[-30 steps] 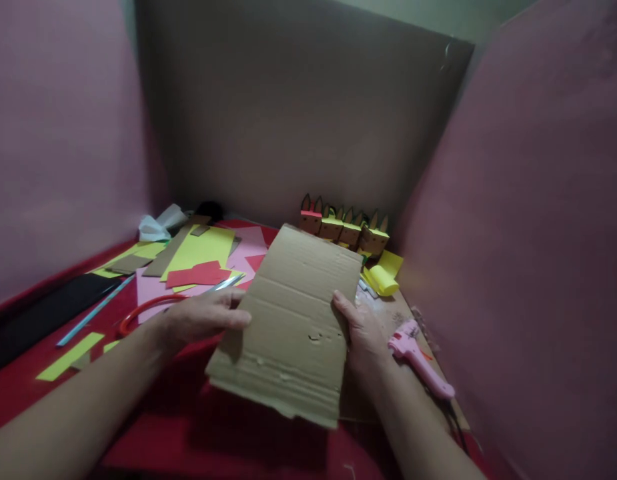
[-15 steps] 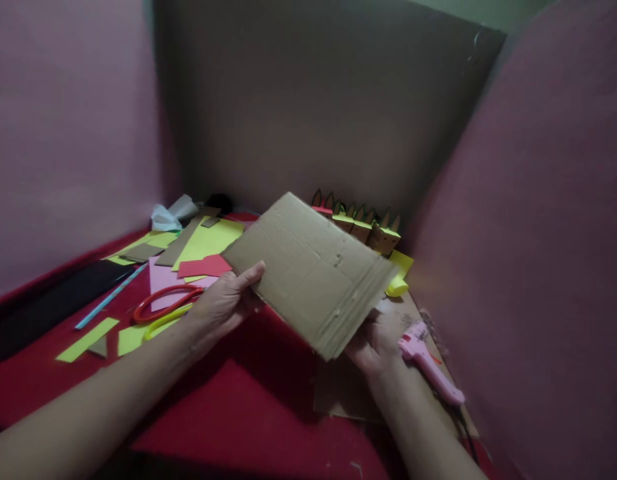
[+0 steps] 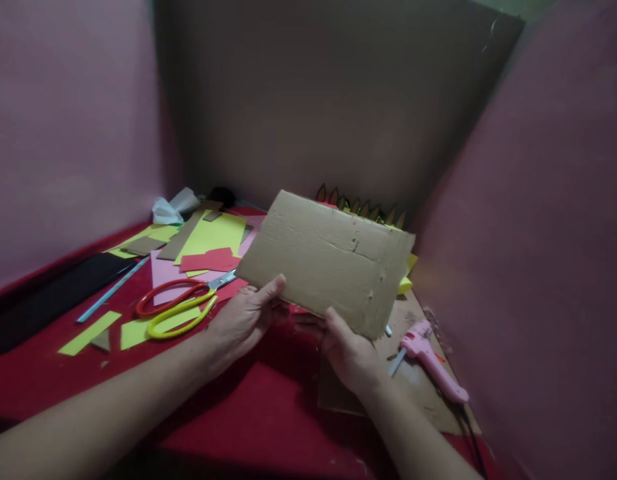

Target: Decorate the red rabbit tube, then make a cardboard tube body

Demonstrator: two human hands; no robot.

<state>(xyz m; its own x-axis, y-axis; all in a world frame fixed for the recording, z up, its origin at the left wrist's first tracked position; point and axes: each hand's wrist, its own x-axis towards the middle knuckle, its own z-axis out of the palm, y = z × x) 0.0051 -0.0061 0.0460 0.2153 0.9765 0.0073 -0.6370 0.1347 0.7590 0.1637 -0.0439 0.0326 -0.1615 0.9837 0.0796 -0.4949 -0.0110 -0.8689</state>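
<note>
A flat piece of cardboard (image 3: 328, 260) is held up above the red-covered table (image 3: 228, 420), its broad face tilted toward me. My left hand (image 3: 253, 313) grips its lower left edge, thumb on the face and fingers behind. My right hand (image 3: 348, 353) pinches the lower edge further right in the same way. Scissors (image 3: 181, 308) with one red and one yellow handle lie beside my left hand, blades partly over paper. To the right of my right hand rests a pink glue gun (image 3: 431, 363) with a glue stick in its back end.
Yellow paper (image 3: 213, 237), red paper (image 3: 208, 260) and pink sheets lie at the left, near a blue stick (image 3: 113, 290) and a long black object (image 3: 53, 300). Behind the cardboard stand several small figures with pointed ears (image 3: 361, 208). A cardboard sheet (image 3: 418, 400) lies under the glue gun.
The cardboard has turned so its lower edge lies more level. My right hand has shifted from its right side to the lower edge, thumb now on the face. The scissors show more fully.
</note>
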